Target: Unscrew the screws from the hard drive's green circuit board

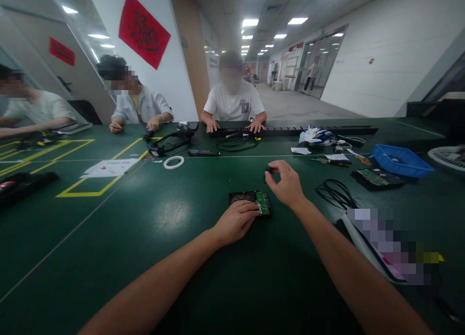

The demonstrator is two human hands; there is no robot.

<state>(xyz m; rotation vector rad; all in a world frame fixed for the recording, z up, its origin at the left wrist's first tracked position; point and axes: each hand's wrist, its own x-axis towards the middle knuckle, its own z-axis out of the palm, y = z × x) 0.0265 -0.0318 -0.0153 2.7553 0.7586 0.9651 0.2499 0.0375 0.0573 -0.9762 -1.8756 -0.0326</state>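
A hard drive (264, 204) with a green circuit board lies on the dark green table in front of me. My left hand (237, 221) reaches over its near side, fingers together and pressed on it, hiding part of the drive. Just above and to the right of the drive, my right hand (285, 184) is raised with thumb and forefinger pinched on a small dark object (268, 170). Too little of that object shows to tell its kind.
At right are a second drive with a green board (378, 178), a blue tray (401, 161), a coiled black cable (336, 192) and a screwdriver (337, 161). A tape roll (174, 162) and a dark pen-like tool (203, 152) lie ahead. A person (234, 102) sits opposite, hands on a long black rail (283, 131).
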